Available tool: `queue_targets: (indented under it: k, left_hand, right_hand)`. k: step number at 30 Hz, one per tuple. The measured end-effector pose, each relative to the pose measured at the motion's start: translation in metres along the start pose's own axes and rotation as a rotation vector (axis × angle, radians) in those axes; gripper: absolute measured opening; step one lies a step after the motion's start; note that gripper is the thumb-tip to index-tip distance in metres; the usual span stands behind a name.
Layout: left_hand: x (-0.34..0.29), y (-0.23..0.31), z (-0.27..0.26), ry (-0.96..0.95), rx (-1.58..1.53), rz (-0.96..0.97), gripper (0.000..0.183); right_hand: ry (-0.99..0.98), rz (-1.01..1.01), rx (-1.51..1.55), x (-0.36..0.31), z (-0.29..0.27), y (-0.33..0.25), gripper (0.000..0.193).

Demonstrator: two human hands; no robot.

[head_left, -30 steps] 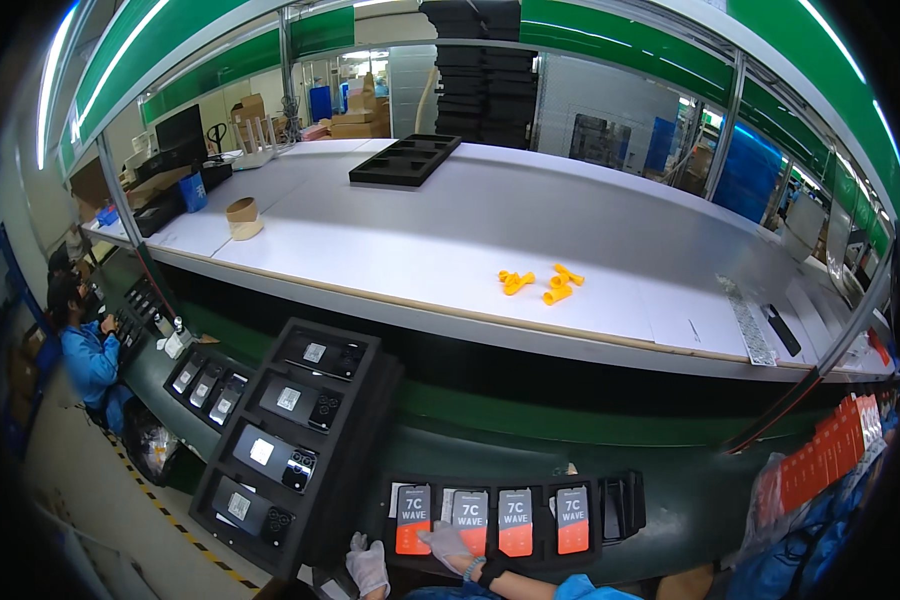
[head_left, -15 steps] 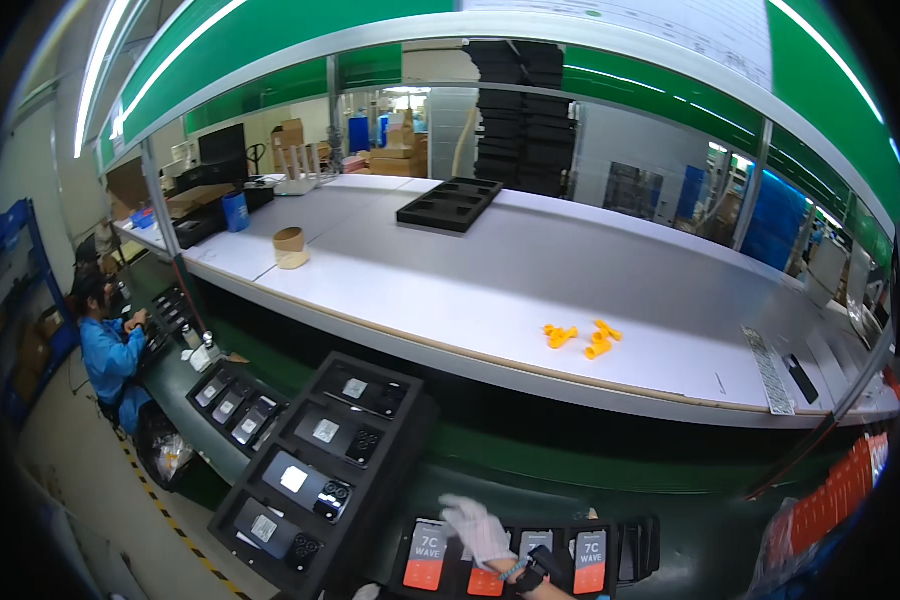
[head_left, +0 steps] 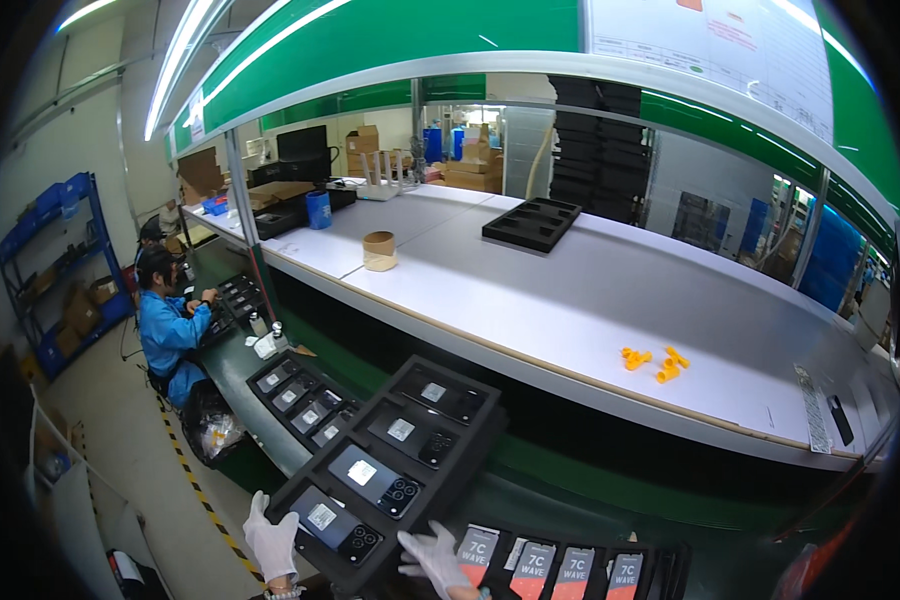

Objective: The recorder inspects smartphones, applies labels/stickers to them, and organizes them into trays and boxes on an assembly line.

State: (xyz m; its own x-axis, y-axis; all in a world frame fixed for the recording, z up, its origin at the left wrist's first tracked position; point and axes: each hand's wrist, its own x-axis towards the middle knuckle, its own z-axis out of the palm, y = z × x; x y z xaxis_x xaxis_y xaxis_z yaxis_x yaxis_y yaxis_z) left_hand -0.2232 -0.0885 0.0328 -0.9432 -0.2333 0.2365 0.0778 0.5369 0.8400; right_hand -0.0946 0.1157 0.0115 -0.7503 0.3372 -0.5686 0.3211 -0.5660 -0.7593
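My left hand (head_left: 272, 540), in a white glove, is at the near left corner of a black foam tray (head_left: 487, 432); its fingers and thumb are apart. By the tray's near right side is my gloved right hand (head_left: 433, 560), fingers spread and holding nothing. In the tray lie several dark smartphones, each with a white label; the nearest phone (head_left: 338, 524) is between my hands. Just right of my right hand, a row of grey and red phone boxes (head_left: 530, 572) sits in another black tray. Whether either hand presses on the tray, I cannot tell.
A second tray of phones (head_left: 308, 412) lies further left on the green bench. A co-worker in blue (head_left: 170, 330) sits beyond it. The white shelf (head_left: 570, 300) ahead carries orange plastic pieces (head_left: 667, 372), a cardboard ring (head_left: 379, 251) and a black tray (head_left: 532, 222).
My right hand has left the phone boxes and moved left to the phone tray. My left hand has come up to the tray's near left corner. The view has turned left.
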Motion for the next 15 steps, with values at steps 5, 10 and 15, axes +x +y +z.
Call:
queue_targets:
  k: [5,10,15]
  left_hand:
    - [0.016,0.001,0.0,0.068,0.589,0.152,0.039]
    - [-0.022,0.02,-0.013,-0.134,0.773,0.298,0.026]
    - [-0.119,0.058,-0.037,-0.501,0.666,0.249,0.039]
  right_hand:
    - [-0.302,-0.1,0.053,-0.066,0.0,0.029,0.088]
    - [-0.346,-0.029,0.067,-0.079,-0.018,0.03,0.077]
    - [-0.114,-0.107,0.145,-0.116,-0.098,0.0,0.051]
